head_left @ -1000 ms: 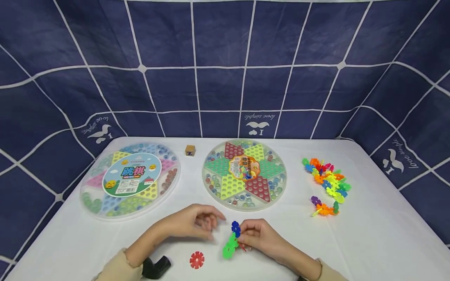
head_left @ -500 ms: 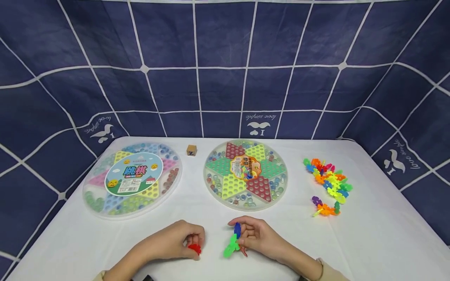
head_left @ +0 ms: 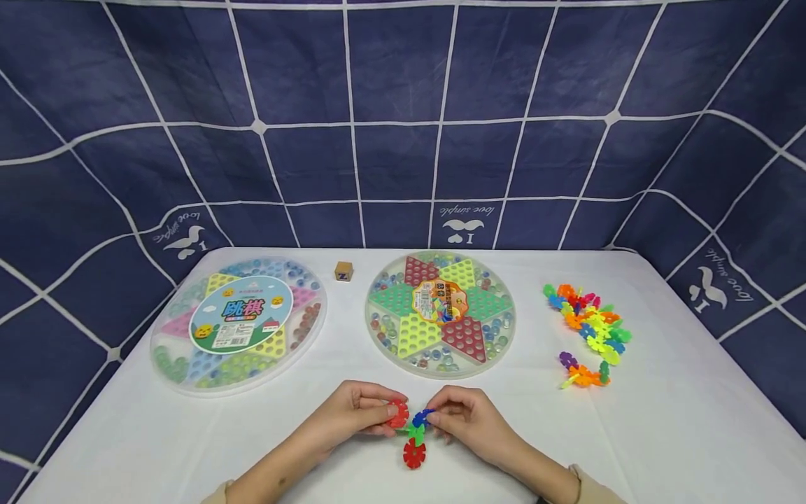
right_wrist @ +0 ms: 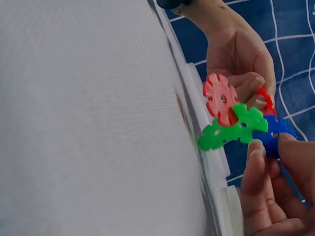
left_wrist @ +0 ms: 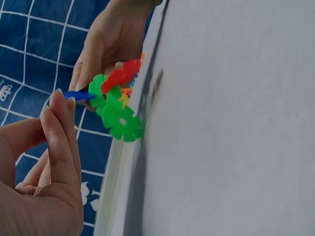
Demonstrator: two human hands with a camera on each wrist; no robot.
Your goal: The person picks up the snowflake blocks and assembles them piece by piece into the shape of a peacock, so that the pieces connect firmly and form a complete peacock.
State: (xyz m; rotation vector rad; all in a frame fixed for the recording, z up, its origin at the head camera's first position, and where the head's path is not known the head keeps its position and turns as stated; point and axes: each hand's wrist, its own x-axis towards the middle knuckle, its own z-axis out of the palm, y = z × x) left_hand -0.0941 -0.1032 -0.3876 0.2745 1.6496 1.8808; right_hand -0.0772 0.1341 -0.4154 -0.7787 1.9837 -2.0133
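Note:
My left hand (head_left: 352, 414) pinches a red notched plastic disc (head_left: 398, 414) between thumb and fingers. In the left wrist view that disc is hidden behind the fingers. Opposite it, my right hand (head_left: 469, 420) pinches a blue notched disc (right_wrist: 273, 135). This blue disc is joined to two green discs (right_wrist: 246, 125), and another red disc (head_left: 413, 453) is slotted into the green ones and hangs toward the near side. The held red disc is right beside the blue one; whether they touch I cannot tell.
At right on the white table (head_left: 522, 448) lies a chain of colourful notched discs (head_left: 588, 325), with a smaller joined cluster (head_left: 585, 376) nearer. Two round marble game boards, one left (head_left: 239, 322) and one central (head_left: 441, 315), stand behind my hands. A small wooden cube (head_left: 343, 271) sits between them.
My left hand has picked the loose red disc up from the table and brought it right, up to the joined discs. My right hand has turned the joined discs, so their red one now faces up.

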